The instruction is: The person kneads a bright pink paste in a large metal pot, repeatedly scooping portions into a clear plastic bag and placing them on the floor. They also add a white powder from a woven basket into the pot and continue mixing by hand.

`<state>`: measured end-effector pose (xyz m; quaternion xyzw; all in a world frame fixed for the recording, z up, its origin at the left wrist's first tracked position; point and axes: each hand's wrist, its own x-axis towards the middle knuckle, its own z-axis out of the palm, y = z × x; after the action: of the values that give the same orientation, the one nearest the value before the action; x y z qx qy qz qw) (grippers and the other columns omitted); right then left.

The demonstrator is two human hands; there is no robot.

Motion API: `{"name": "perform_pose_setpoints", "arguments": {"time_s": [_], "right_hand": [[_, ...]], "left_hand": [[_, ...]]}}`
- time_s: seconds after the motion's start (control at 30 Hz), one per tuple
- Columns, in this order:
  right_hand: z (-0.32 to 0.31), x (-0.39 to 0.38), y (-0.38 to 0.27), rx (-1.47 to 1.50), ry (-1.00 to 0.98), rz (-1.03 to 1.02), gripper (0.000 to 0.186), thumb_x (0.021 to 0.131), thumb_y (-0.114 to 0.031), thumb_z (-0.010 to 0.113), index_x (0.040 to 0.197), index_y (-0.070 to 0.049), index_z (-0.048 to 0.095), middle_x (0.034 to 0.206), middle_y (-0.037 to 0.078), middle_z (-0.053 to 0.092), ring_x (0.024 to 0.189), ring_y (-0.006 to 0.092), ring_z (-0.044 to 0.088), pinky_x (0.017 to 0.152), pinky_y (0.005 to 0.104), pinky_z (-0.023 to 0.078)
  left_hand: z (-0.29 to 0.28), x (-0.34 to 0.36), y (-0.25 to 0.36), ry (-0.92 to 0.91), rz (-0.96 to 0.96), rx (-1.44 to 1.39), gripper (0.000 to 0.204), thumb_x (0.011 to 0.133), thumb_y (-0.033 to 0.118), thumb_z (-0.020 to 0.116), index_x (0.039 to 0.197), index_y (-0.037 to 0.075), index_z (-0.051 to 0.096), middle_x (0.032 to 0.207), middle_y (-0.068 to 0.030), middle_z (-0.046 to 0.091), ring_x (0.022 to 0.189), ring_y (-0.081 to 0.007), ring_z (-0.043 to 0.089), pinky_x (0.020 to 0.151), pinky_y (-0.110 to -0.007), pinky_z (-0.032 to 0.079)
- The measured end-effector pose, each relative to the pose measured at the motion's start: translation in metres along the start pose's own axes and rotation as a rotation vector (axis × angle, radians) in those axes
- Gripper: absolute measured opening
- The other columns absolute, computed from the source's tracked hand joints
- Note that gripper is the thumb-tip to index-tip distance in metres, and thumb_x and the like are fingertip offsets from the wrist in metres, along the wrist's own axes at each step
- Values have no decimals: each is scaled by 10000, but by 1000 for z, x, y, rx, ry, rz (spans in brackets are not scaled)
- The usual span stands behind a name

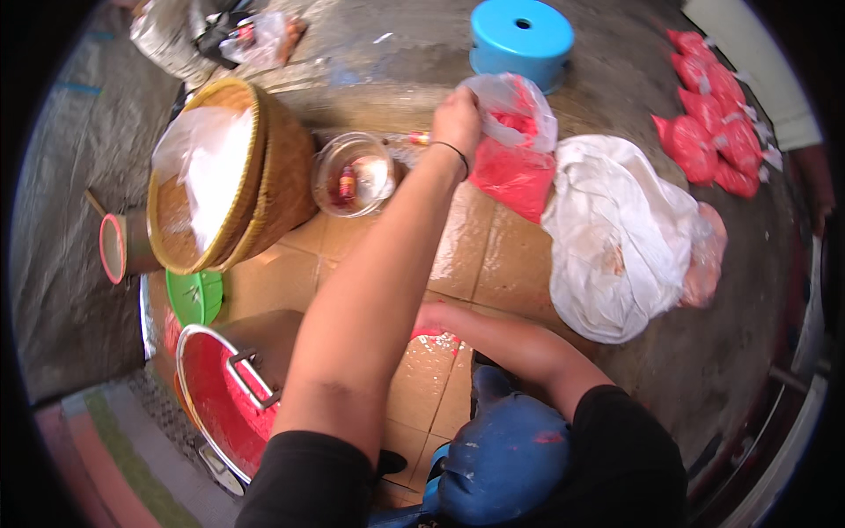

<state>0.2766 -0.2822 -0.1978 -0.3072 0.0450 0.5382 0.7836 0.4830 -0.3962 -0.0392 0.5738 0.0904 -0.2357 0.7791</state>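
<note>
One hand grips a clear bag, knotted-topped, bulging with red liquid.

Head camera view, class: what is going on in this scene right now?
A person sits over a tiled floor. Their left hand grips the top of a clear plastic bag holding red liquid. The right hand is mostly hidden behind the left forearm. A metal pot of red liquid stands lower left, beside a woven basket and a glass bowl. Filled red bags lie upper right.
</note>
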Motion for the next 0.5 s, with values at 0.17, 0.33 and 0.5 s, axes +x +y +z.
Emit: {"name": "perform_pose_setpoints", "arguments": {"time_s": [0.17,0.33,0.5], "right_hand": [[3,0,-1,-14,-16,36,144,864,-41,492,1000,-22,536,944,86,576,804,196,604,746,355,526],[-1,-16,-16,23,-31,84,136,861,-68,524,989,-22,541,933,76,583,804,196,604,754,356,525],[-6,-13,-20,24,-12,45,206,860,-64,537,1055,2,526,960,110,584,815,223,613,788,392,524]], "left_hand": [[-56,-4,-16,-39,31,298,554,847,505,498,1133,30,488,1030,-112,581,877,-227,556,763,-358,447],[-159,-64,3,841,144,-160,827,793,631,500,1162,-102,397,1078,-190,538,780,-208,526,708,-359,428],[-289,-90,92,1061,170,-361,847,778,592,491,1352,15,258,1389,-155,326,1250,-336,344,1018,-557,231]]}}
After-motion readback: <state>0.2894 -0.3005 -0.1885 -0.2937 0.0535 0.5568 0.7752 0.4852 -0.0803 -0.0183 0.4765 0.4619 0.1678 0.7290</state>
